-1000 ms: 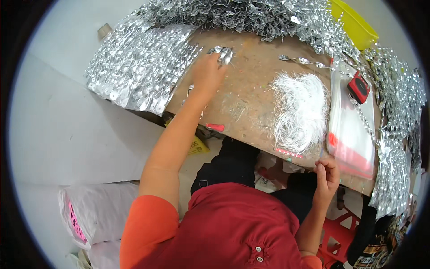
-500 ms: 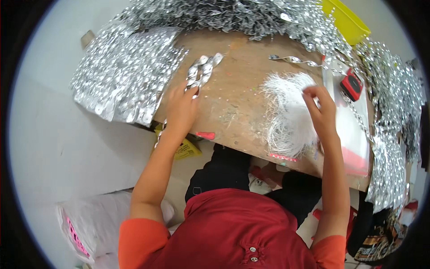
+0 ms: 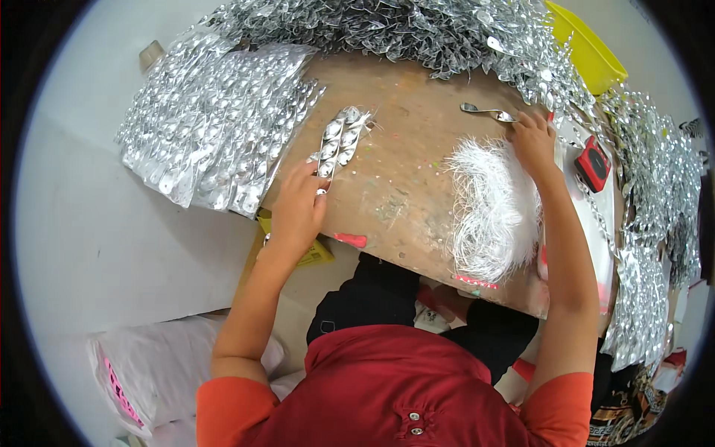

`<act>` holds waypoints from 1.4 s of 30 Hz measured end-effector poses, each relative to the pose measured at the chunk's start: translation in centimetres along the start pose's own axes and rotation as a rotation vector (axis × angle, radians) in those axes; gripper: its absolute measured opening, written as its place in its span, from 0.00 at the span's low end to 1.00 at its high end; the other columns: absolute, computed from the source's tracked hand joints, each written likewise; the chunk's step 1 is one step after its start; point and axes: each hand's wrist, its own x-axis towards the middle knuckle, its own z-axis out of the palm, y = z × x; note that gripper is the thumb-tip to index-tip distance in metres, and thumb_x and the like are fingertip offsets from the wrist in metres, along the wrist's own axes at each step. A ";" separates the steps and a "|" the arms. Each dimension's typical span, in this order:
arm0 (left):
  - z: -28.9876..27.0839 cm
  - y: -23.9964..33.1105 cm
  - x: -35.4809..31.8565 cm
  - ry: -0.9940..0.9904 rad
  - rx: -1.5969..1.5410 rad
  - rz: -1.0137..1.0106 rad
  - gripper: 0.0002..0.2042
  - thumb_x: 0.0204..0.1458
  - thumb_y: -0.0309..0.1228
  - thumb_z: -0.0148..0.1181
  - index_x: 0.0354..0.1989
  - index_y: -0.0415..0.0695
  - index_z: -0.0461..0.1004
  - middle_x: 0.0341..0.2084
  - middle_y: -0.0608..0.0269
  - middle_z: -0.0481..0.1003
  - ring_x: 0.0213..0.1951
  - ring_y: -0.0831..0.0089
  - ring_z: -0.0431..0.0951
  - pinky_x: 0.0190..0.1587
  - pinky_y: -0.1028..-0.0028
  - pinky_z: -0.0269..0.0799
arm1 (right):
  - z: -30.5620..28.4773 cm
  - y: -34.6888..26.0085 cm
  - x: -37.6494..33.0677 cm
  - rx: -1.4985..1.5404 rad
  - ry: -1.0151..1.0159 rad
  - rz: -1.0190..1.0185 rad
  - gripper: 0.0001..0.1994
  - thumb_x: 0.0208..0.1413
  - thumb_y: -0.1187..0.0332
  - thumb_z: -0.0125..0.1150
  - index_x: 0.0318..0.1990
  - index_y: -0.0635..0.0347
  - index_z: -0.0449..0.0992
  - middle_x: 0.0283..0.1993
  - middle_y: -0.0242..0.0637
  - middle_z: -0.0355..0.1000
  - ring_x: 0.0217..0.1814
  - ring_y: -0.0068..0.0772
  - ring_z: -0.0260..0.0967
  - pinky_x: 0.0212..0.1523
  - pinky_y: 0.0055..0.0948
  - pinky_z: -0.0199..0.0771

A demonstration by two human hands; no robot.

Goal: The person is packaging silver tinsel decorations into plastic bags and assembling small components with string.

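My left hand [image 3: 299,203] is at the left part of the brown board table, closed on the lower ends of a few silver twisted foil strips [image 3: 341,143], which lie side by side pointing away from me. Fine white threads show at their far ends. Farther off on the right, my right hand [image 3: 533,146] has its fingers curled down over one end of another silver twisted strip [image 3: 482,111]; the fingertips are partly hidden. Just nearer than that hand lies a loose bundle of white threads [image 3: 488,212].
Silver foil strips are spread in a sheet [image 3: 216,127] at the left and piled along the far edge [image 3: 372,30] and right side. A red-and-black device [image 3: 593,164] lies on a plastic bag at the right. A yellow basin [image 3: 588,52] stands at the far right corner.
My right hand has moved away from me, from above the white threads to the end of the far silver strip. My left hand stays by its strips, which now lie straighter together.
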 end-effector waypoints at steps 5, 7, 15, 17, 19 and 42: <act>-1.0 0.3 0.2 -0.023 0.015 0.108 0.14 0.42 0.20 0.56 0.40 0.41 0.72 0.50 0.51 0.66 0.55 0.51 0.63 0.55 0.60 0.60 | -5.3 -1.1 -1.4 0.035 0.092 -0.138 0.16 0.47 0.70 0.56 0.47 0.54 0.72 0.58 0.26 0.62 0.63 0.35 0.52 0.58 0.42 0.53; -1.7 2.5 0.5 0.034 0.075 0.131 0.17 0.41 0.21 0.57 0.44 0.42 0.71 0.50 0.51 0.66 0.55 0.51 0.64 0.55 0.60 0.60 | -7.7 -1.7 -2.9 0.068 0.199 -0.162 0.14 0.46 0.74 0.56 0.44 0.55 0.73 0.55 0.27 0.65 0.60 0.34 0.56 0.58 0.42 0.53; -1.1 13.9 1.3 -0.175 -1.431 -0.054 0.29 0.49 0.26 0.55 0.61 0.41 0.56 0.56 0.51 0.63 0.59 0.57 0.62 0.58 0.61 0.59 | -21.0 -8.1 -11.3 0.528 0.384 -0.424 0.09 0.37 0.80 0.57 0.29 0.58 0.76 0.33 0.33 0.73 0.35 0.30 0.71 0.57 0.43 0.60; -1.9 14.5 1.9 -0.222 -1.525 0.091 0.26 0.52 0.33 0.56 0.59 0.40 0.57 0.56 0.45 0.62 0.59 0.56 0.62 0.58 0.60 0.58 | -22.8 -8.5 -13.1 0.814 0.190 -0.407 0.11 0.36 0.80 0.56 0.31 0.58 0.77 0.33 0.35 0.72 0.36 0.33 0.70 0.54 0.40 0.62; -2.1 14.7 2.0 -0.346 -1.630 0.181 0.21 0.53 0.40 0.56 0.51 0.42 0.63 0.53 0.41 0.64 0.59 0.54 0.62 0.57 0.58 0.61 | -23.5 -8.5 -14.4 1.037 0.014 -0.384 0.11 0.36 0.80 0.56 0.31 0.59 0.77 0.36 0.37 0.73 0.38 0.37 0.71 0.50 0.36 0.66; -0.1 12.8 -5.6 -0.555 -1.010 -0.418 0.07 0.58 0.29 0.47 0.38 0.40 0.69 0.26 0.70 0.70 0.21 0.88 0.65 0.24 0.86 0.59 | -15.0 -8.3 -18.6 0.688 0.135 -0.250 0.06 0.42 0.75 0.59 0.31 0.56 0.74 0.28 0.30 0.68 0.30 0.30 0.65 0.34 0.28 0.60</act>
